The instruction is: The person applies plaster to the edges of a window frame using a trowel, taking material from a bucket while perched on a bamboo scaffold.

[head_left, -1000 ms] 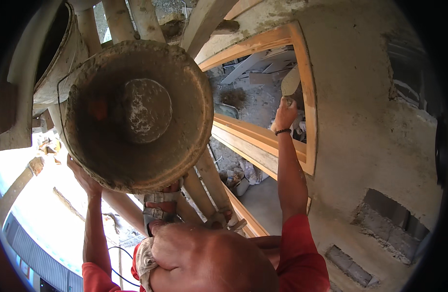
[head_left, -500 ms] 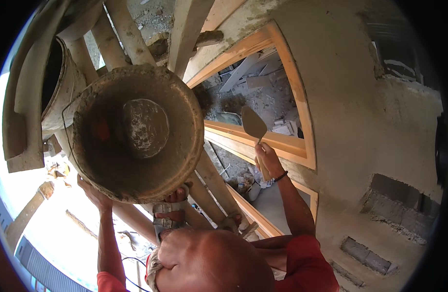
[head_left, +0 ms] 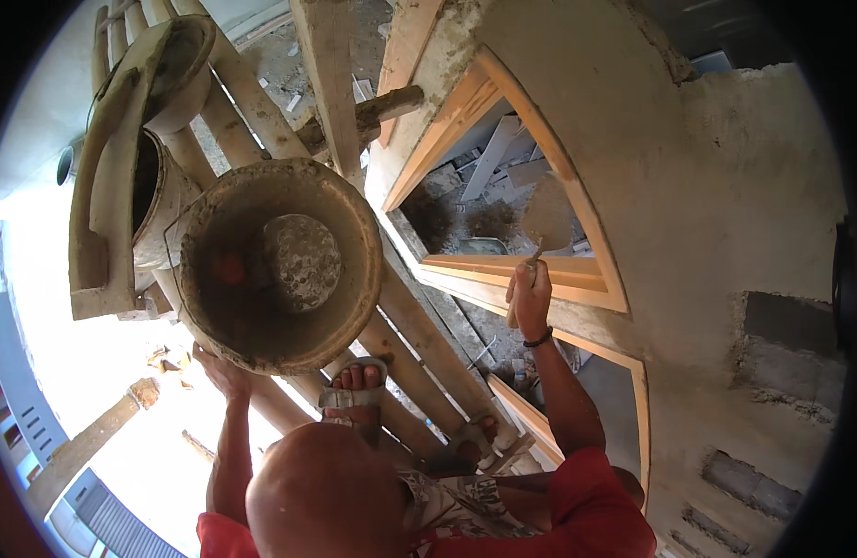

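Observation:
My left hand (head_left: 225, 374) grips the lower left side of a mortar-crusted bucket (head_left: 272, 357), its fingers partly hidden behind it. The bucket's mouth faces up, showing a greyish wet patch (head_left: 301, 262) at the bottom and a thin wire handle at its left. In my right hand (head_left: 531, 296) is a pointing trowel, closed in the fingers by its handle. The trowel's mud-coloured blade (head_left: 547, 212) points away from me, in front of the wood-framed opening.
I am above a platform of spaced wooden poles (head_left: 419, 372), with my sandalled foot (head_left: 356, 389) on it. Another bucket (head_left: 163, 200) and a long board (head_left: 103, 214) stand at the left. To the right, a plastered wall (head_left: 670, 214) has a wooden window frame (head_left: 591, 219) and rough recesses.
The view has shifted, and the bucket looks smaller and a little farther off. My right hand has turned the trowel so its blade leans right instead of left.

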Available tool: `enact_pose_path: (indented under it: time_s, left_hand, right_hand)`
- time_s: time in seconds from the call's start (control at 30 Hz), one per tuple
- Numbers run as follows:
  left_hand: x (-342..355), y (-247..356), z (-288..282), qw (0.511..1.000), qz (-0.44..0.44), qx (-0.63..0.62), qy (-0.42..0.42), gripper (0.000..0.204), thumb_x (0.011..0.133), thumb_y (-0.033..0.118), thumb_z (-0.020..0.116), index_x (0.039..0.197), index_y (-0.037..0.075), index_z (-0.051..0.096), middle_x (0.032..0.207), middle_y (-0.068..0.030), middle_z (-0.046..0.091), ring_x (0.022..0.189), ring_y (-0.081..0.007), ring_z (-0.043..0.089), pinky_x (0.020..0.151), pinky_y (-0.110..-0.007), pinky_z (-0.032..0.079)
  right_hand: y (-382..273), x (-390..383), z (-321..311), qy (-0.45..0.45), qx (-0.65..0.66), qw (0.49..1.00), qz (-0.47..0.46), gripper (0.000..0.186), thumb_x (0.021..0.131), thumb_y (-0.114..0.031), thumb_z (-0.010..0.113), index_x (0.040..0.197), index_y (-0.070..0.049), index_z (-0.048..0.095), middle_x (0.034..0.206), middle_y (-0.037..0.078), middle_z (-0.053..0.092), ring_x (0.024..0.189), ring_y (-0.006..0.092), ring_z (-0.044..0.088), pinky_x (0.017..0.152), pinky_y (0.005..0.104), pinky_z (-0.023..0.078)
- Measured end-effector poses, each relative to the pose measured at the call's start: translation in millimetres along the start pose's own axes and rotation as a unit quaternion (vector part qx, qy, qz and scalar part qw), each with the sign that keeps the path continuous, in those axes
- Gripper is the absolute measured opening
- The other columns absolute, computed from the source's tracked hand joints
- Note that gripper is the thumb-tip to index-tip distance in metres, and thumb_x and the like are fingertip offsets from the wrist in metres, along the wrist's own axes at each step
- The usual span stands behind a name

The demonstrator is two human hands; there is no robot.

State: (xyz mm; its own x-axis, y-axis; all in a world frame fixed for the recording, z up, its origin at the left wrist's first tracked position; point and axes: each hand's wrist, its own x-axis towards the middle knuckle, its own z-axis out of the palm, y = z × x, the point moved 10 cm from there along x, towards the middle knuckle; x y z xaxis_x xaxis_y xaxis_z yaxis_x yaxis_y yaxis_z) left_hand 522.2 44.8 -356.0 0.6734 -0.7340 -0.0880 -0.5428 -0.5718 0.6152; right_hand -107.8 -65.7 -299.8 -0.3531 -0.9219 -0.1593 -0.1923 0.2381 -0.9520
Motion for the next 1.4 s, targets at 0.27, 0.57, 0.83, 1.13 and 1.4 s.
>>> enact_pose_path:
  time_s: [0.27,0.57,0.83,1.13,1.4]
  left_hand:
    - [1,-1,4,0.996,0.063,0.063,-0.028,0.074,0.092,0.052,0.045,0.138,-0.005,0.033,0.126,-0.0290,0.049,0.116,-0.0450,0.050,0.100,-0.052,0.037]
    - [7,-37,5,0.992,0.102,0.070,-0.007,0.072,0.092,0.048,0.049,0.137,-0.005,0.034,0.130,-0.0270,0.045,0.115,-0.0439,0.052,0.097,-0.050,0.039]
    - [-4,4,3,0.996,0.080,0.044,-0.015,0.074,0.091,0.049,0.051,0.139,-0.005,0.033,0.127,-0.0276,0.049,0.115,-0.0443,0.051,0.099,-0.050,0.039]
    - [-4,7,9,0.991,0.125,0.031,-0.029,0.071,0.094,0.048,0.048,0.138,-0.007,0.037,0.130,-0.0271,0.042,0.119,-0.0447,0.048,0.100,-0.050,0.039]
    - [-6,7,7,0.982,0.171,0.072,-0.025,0.069,0.093,0.051,0.047,0.133,-0.005,0.047,0.129,-0.0255,0.042,0.119,-0.0457,0.046,0.099,-0.051,0.040]
  right_hand:
    - [35,42,-2,0.104,0.047,0.991,-0.076,0.021,0.097,-0.022,0.061,0.101,-0.003,0.054,0.069,0.000,0.053,0.054,0.0064,0.048,0.047,0.0240,0.040]
    - [-22,117,76,0.162,-0.211,0.947,-0.181,0.031,0.093,-0.032,0.062,0.100,-0.003,0.058,0.081,0.018,0.066,0.064,0.0321,0.065,0.060,0.0408,0.050]
    - [43,66,26,0.147,0.106,0.980,-0.083,0.019,0.093,-0.024,0.064,0.092,-0.006,0.059,0.066,0.002,0.056,0.058,0.0104,0.055,0.052,0.0270,0.047]
    - [24,139,74,0.116,-0.076,0.983,-0.120,0.017,0.094,-0.022,0.064,0.090,-0.006,0.059,0.063,0.000,0.054,0.056,0.0072,0.050,0.048,0.0253,0.042]
    - [61,39,-21,0.166,0.129,0.973,-0.091,0.020,0.094,-0.022,0.066,0.095,-0.005,0.056,0.067,-0.001,0.053,0.056,0.0065,0.048,0.048,0.0235,0.041]
